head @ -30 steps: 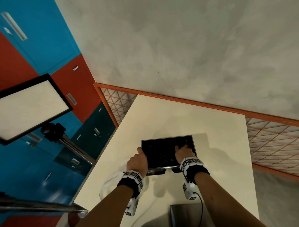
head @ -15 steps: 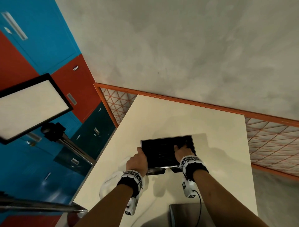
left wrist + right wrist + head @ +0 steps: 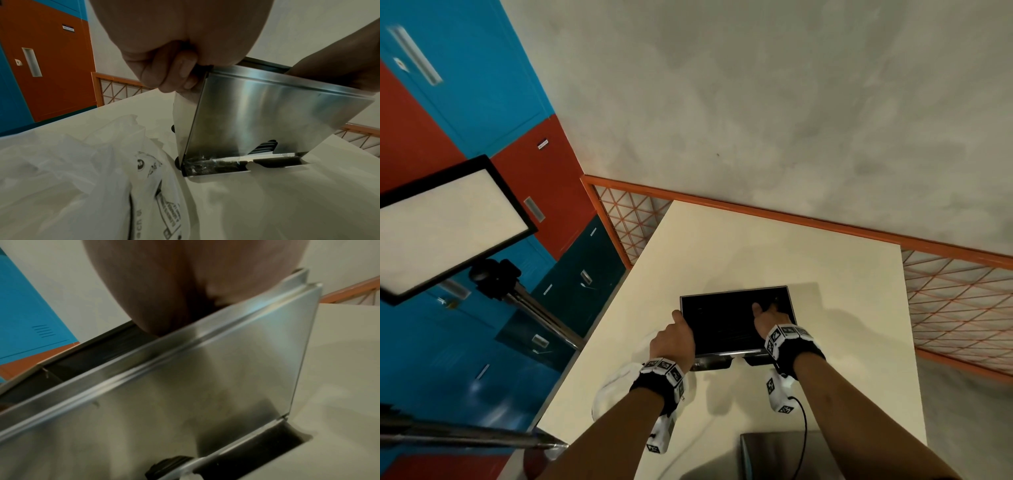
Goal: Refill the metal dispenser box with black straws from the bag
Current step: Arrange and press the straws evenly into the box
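Note:
The metal dispenser box (image 3: 726, 353) stands open-topped on the cream table (image 3: 756, 253), its inside dark with black straws (image 3: 719, 322). My left hand (image 3: 674, 337) grips the box's near left corner, fingers curled over the rim (image 3: 170, 73). My right hand (image 3: 767, 318) reaches into the right side of the box, thumb out and fingers stretched forward on the straws. In the right wrist view only its palm (image 3: 195, 280) shows above the steel wall (image 3: 205, 386). Straw ends (image 3: 265, 147) show in the front slot. The white plastic bag (image 3: 82, 162) lies crumpled left of the box.
A flat steel lid (image 3: 774, 455) lies at the table's near edge. A light panel (image 3: 441, 222) on a tripod pole (image 3: 541, 315) stands left of the table. An orange mesh fence (image 3: 945, 291) runs behind and to the right. Bare tabletop lies beyond the box.
My right hand has shifted slightly inside the box. The left hand keeps its hold on the corner, and the box has not moved.

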`<move>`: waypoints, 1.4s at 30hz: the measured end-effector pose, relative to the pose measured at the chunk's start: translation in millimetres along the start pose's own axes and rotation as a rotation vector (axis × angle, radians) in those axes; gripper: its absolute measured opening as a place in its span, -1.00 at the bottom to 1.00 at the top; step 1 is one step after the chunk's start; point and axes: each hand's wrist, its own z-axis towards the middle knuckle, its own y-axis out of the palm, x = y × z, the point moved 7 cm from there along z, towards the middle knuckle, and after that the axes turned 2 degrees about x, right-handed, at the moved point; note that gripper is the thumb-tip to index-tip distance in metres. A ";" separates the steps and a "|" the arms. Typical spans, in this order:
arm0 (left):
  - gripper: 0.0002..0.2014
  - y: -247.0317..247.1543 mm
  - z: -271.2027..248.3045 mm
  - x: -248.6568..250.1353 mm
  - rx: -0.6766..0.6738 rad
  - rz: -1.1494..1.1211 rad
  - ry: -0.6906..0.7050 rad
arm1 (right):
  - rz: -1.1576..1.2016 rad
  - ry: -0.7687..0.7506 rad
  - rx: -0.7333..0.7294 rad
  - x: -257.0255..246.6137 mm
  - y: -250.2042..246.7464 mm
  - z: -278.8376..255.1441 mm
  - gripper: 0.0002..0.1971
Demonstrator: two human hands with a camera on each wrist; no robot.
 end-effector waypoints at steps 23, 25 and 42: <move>-0.72 -8.7 34.5 1.7 -0.056 0.016 -0.037 | -0.608 -0.768 -0.068 -74.2 44.3 -23.2 -0.44; -0.72 -8.5 35.1 1.4 -0.055 0.028 -0.034 | -0.608 -0.695 -0.051 -69.8 48.6 -19.3 -0.45; -0.69 -2.9 37.9 -0.3 -0.058 0.037 -0.031 | -0.582 -0.776 0.001 -65.7 50.1 -51.9 -0.48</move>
